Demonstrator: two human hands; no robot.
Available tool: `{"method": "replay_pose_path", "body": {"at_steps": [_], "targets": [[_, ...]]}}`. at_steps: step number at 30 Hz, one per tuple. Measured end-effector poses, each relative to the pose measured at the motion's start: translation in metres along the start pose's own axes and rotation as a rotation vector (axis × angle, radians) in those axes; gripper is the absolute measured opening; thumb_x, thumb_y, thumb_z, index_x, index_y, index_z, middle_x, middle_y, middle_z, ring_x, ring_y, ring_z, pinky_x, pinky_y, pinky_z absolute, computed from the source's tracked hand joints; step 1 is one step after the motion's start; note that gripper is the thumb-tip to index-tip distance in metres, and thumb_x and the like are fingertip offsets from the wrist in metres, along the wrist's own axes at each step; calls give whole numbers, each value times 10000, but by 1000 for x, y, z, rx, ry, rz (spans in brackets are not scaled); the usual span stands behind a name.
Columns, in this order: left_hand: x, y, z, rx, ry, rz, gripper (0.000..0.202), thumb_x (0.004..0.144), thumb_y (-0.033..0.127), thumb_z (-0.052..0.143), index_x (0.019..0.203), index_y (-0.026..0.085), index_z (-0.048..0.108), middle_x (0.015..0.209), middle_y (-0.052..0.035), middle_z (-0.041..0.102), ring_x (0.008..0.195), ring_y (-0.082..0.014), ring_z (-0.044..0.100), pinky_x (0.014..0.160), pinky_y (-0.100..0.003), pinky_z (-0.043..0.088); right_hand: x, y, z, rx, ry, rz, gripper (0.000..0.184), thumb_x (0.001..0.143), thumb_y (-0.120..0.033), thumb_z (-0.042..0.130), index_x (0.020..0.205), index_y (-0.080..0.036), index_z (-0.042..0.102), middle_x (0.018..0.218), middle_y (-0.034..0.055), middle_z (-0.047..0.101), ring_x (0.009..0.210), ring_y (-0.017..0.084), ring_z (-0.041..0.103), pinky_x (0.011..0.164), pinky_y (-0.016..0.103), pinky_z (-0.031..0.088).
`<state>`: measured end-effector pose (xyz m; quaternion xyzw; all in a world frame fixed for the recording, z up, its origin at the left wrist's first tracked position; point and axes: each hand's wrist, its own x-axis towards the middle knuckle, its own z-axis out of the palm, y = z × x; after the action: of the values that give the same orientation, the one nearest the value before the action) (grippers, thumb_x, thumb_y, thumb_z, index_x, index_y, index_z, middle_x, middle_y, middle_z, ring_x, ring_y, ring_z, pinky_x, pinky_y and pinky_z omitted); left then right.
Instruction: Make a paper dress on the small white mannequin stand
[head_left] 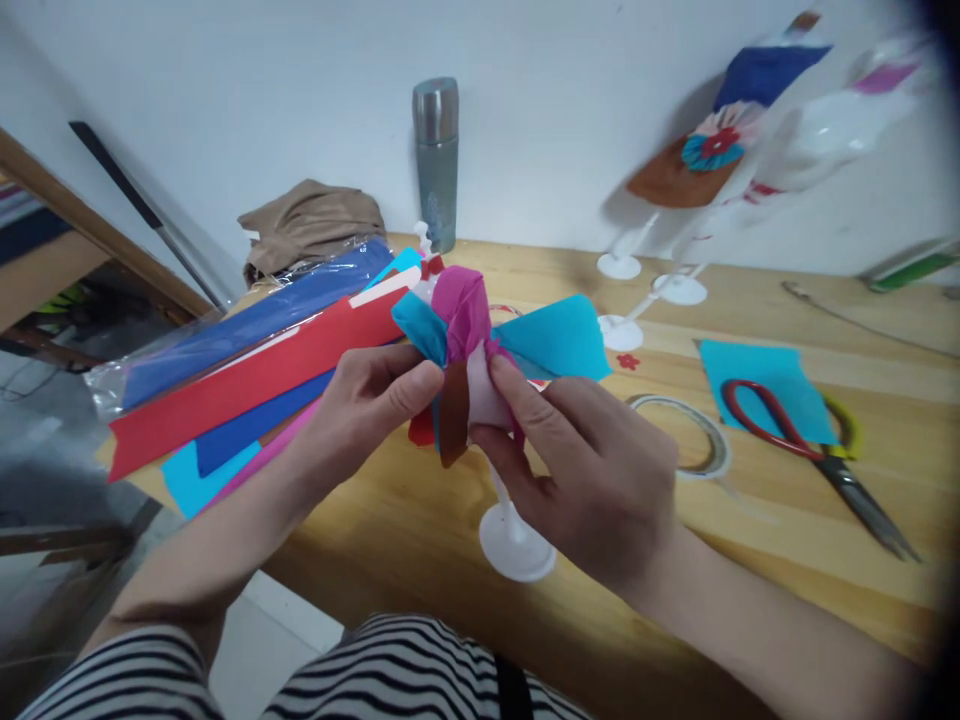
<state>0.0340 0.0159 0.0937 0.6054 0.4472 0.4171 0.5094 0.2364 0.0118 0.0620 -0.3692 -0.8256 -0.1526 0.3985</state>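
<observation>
In front of me a small figure on a white round-based stand (517, 545) is wrapped in coloured crepe paper: a magenta piece (461, 305) on top, a brown strip (454, 410) and a pale pink piece (486, 390) below. A turquoise piece (559, 335) sticks out to the right. My left hand (386, 395) pinches the wrapping at its left side, thumb in front and fingers partly hidden behind. At the right, my right hand (592, 460) grips the pale pink and magenta paper between thumb and index finger.
Crepe paper strips (262, 375) lie at the left beside a brown cloth (311, 225). A flask (436, 165) stands by the wall. Rightward are a tape roll (720, 445), scissors (855, 490) on a turquoise sheet (750, 365) and dressed figures (690, 170) on white stands.
</observation>
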Motion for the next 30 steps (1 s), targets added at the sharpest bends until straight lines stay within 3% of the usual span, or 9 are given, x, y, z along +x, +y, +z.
{"method": "replay_pose_path", "body": {"at_steps": [3, 9, 15, 20, 26, 30], "targets": [[1, 0, 3, 38, -1, -11, 514, 893, 627, 690, 658, 171, 665, 623, -46, 716, 587, -158, 629, 582, -278, 459, -1, -1, 3, -46, 10, -24, 275, 1022, -253, 579, 1237, -168, 728, 693, 38, 668, 611, 188, 592, 560, 335, 426], [4, -20, 10, -52, 65, -183, 495, 823, 644, 756, 687, 191, 611, 529, -8, 641, 487, -153, 606, 480, -267, 436, -3, -5, 10, 23, -48, -57, 363, 1052, -319, 516, 1218, -69, 719, 698, 77, 685, 621, 217, 610, 536, 361, 434], [9, -47, 8, -227, -35, -330, 500, 794, 672, 763, 790, 182, 663, 612, -13, 653, 504, -157, 621, 480, -272, 486, -6, -6, 4, 138, -153, -17, 342, 1035, -199, 465, 1206, -69, 731, 853, 120, 781, 705, 220, 701, 599, 339, 530], [11, -57, 7, -259, -95, -350, 494, 776, 666, 773, 793, 186, 658, 641, -20, 657, 530, -164, 639, 499, -279, 529, -8, -4, 1, 77, -190, -24, 303, 1014, -141, 493, 1119, -59, 765, 719, 87, 743, 605, 205, 664, 519, 339, 496], [8, -65, 4, -125, -171, -259, 468, 915, 652, 582, 750, 216, 623, 651, -47, 679, 535, -195, 663, 482, -322, 547, -10, -9, 4, 47, -254, -57, 262, 981, -135, 562, 1085, -30, 778, 642, 56, 706, 529, 192, 627, 460, 344, 465], [7, -64, 7, -164, -85, -383, 445, 840, 641, 696, 734, 212, 643, 649, -38, 672, 548, -187, 645, 476, -309, 502, -13, -13, 8, 29, -293, -79, 266, 960, -129, 583, 1118, -33, 773, 642, 52, 707, 537, 201, 634, 477, 352, 476]]}}
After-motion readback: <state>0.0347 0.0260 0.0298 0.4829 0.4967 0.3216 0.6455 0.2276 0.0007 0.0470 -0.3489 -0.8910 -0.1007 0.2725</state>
